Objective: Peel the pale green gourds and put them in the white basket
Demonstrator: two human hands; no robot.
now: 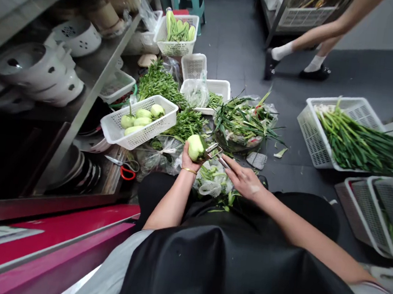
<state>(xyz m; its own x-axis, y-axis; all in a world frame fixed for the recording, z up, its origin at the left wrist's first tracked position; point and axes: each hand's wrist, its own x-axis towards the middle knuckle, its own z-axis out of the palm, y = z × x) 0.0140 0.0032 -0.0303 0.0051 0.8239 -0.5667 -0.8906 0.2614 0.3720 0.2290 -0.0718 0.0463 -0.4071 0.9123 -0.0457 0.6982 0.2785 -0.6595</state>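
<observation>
My left hand is closed around a pale green eggplant, its darker end facing right. In my right hand is a metal peeler, its head close by that darker end; I cannot tell whether the blade touches. Below both hands, green peelings lie in and around a plastic bag between my knees. To the left, a white basket holds several more pale green eggplants.
Orange-handled scissors lie left on a ledge. Ahead are leafy greens and a heap of green trimmings. On the right stand a basket of long green stalks and stacked baskets. A person's legs show at upper right.
</observation>
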